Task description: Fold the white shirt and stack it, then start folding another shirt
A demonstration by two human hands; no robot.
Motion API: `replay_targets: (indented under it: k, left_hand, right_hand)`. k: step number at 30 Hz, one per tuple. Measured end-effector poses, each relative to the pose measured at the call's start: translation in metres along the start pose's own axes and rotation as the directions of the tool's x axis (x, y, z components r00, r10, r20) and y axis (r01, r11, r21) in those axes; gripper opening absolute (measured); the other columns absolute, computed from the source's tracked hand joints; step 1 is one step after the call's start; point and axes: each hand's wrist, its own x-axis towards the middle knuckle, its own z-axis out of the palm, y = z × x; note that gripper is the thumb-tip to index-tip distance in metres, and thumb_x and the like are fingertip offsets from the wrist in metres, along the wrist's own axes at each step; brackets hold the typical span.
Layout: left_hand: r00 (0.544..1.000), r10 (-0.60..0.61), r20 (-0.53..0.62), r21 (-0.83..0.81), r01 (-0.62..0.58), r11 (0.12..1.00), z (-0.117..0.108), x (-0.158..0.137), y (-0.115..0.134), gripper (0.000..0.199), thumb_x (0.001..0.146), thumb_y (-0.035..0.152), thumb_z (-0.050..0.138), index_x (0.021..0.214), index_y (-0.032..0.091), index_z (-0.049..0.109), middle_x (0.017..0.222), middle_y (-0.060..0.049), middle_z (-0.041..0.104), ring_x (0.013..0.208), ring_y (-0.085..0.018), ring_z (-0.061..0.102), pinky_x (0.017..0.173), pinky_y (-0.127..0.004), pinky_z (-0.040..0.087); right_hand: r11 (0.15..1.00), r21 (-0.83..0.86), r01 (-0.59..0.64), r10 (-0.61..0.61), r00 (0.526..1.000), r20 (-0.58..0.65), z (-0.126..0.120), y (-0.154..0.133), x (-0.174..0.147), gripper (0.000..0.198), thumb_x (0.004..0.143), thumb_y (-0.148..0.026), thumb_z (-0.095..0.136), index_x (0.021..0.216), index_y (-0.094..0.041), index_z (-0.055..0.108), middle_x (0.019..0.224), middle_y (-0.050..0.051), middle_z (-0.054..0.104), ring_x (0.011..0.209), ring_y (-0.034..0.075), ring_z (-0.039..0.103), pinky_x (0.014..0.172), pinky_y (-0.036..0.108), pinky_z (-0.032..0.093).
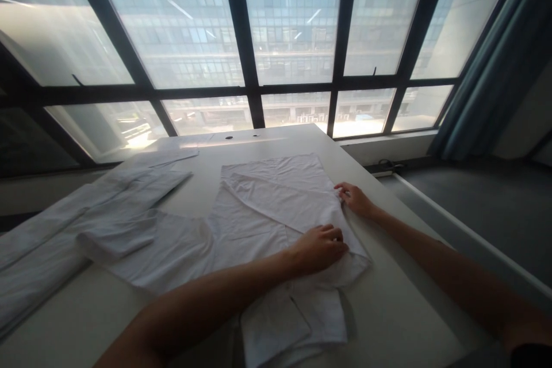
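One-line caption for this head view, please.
Both hands, left hand and right hand, press the folded right edge of a white garment spread on a white table by large windows.

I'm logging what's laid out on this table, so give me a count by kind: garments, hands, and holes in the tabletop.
White garments: 1, a white coat spread over the table, one sleeve off to the left
Hands on it: 2, left hand and right hand
Holes in the tabletop: 2, far edge
Total: 5
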Motion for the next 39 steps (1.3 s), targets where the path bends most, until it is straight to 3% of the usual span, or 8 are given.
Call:
replay_targets:
  k: [5, 7, 11, 15, 20, 26, 32, 39]
  left_hand:
    - [0.998, -0.07, -0.008, -0.061, 0.07, 0.996, 0.0, -0.003, -0.002, 0.05, 0.105, 0.043, 0.054, 0.152, 0.023, 0.051, 0.16, -0.012, 0.046, 0.151, -0.03, 0.036, 0.124, -0.053, 0.025]
    - [0.995, -0.08, 0.052, -0.076, 0.084, 0.994, -0.001, -0.006, -0.001, 0.061, 0.106, 0.051, 0.048, 0.16, 0.024, 0.039, 0.167, -0.013, 0.035, 0.157, -0.034, 0.025, 0.124, -0.061, 0.02]
    - [0.992, -0.044, 0.122, -0.077, 0.053, 0.996, -0.002, -0.008, 0.001, 0.057, 0.107, 0.056, 0.044, 0.159, 0.032, 0.042, 0.17, -0.009, 0.031, 0.156, -0.037, 0.025, 0.123, -0.064, 0.021]
    - [0.998, -0.044, 0.045, -0.023, 0.045, 0.999, -0.002, -0.006, -0.001, 0.05, 0.107, 0.049, 0.048, 0.153, 0.029, 0.05, 0.163, -0.01, 0.043, 0.15, -0.033, 0.039, 0.122, -0.057, 0.028]
    - [1.0, 0.013, -0.014, 0.095, -0.011, 0.995, -0.002, 0.002, -0.01, 0.028, 0.107, 0.035, 0.054, 0.129, 0.021, 0.066, 0.129, -0.009, 0.07, 0.119, -0.022, 0.063, 0.106, -0.038, 0.045]
    - [0.989, 0.146, 0.019, 0.237, -0.147, 0.96, -0.01, 0.005, -0.015, 0.017, 0.107, 0.026, 0.055, 0.099, 0.019, 0.069, 0.104, -0.007, 0.069, 0.093, -0.02, 0.062, 0.078, -0.033, 0.046]
    - [0.997, 0.078, 0.011, 0.224, -0.078, 0.971, -0.016, 0.002, -0.016, 0.014, 0.102, 0.024, 0.059, 0.091, 0.02, 0.066, 0.099, -0.007, 0.067, 0.092, -0.02, 0.061, 0.08, -0.033, 0.046]
    - [0.996, -0.062, -0.067, -0.002, 0.062, 0.998, -0.021, 0.001, -0.027, 0.022, 0.105, 0.031, 0.052, 0.098, 0.021, 0.07, 0.098, -0.005, 0.072, 0.09, -0.017, 0.067, 0.087, -0.031, 0.05]
  right_hand:
    - [0.997, -0.077, -0.007, 0.005, 1.0, -0.025, 0.0, -0.003, -0.001, 0.026, 0.091, -0.021, 0.053, 0.109, -0.022, 0.072, 0.094, 0.006, 0.075, 0.09, 0.023, 0.069, 0.092, 0.038, 0.051]
    - [0.993, -0.12, 0.018, -0.027, 0.997, -0.072, -0.002, -0.008, -0.003, 0.026, 0.092, -0.019, 0.051, 0.106, -0.022, 0.073, 0.101, 0.009, 0.075, 0.098, 0.025, 0.068, 0.096, 0.039, 0.05]
    - [0.982, -0.128, 0.141, -0.157, 0.98, -0.123, -0.002, -0.029, -0.009, 0.034, 0.094, -0.014, 0.045, 0.11, -0.021, 0.074, 0.111, 0.011, 0.075, 0.109, 0.026, 0.066, 0.102, 0.042, 0.049]
    - [0.957, -0.081, 0.277, -0.279, 0.96, -0.015, 0.005, -0.045, -0.017, 0.04, 0.094, -0.012, 0.046, 0.121, -0.022, 0.073, 0.128, 0.01, 0.072, 0.125, 0.025, 0.062, 0.112, 0.046, 0.044]
    - [0.968, -0.086, 0.235, -0.229, 0.971, 0.075, 0.01, -0.033, -0.018, 0.038, 0.094, -0.018, 0.052, 0.124, -0.023, 0.074, 0.14, 0.011, 0.067, 0.135, 0.028, 0.057, 0.117, 0.051, 0.041]
    - [0.977, -0.077, 0.201, -0.196, 0.979, 0.06, 0.007, -0.019, -0.014, 0.039, 0.098, -0.02, 0.047, 0.126, -0.021, 0.074, 0.134, 0.013, 0.071, 0.129, 0.027, 0.062, 0.114, 0.047, 0.046]
    - [0.975, -0.089, 0.205, -0.197, 0.976, 0.088, 0.007, -0.022, -0.016, 0.038, 0.098, -0.023, 0.052, 0.13, -0.023, 0.072, 0.137, 0.011, 0.069, 0.13, 0.026, 0.062, 0.115, 0.047, 0.045]
    - [0.967, -0.135, 0.217, -0.199, 0.97, 0.137, 0.007, -0.018, -0.017, 0.042, 0.092, -0.032, 0.067, 0.133, -0.023, 0.07, 0.143, 0.013, 0.065, 0.135, 0.03, 0.058, 0.116, 0.049, 0.042]
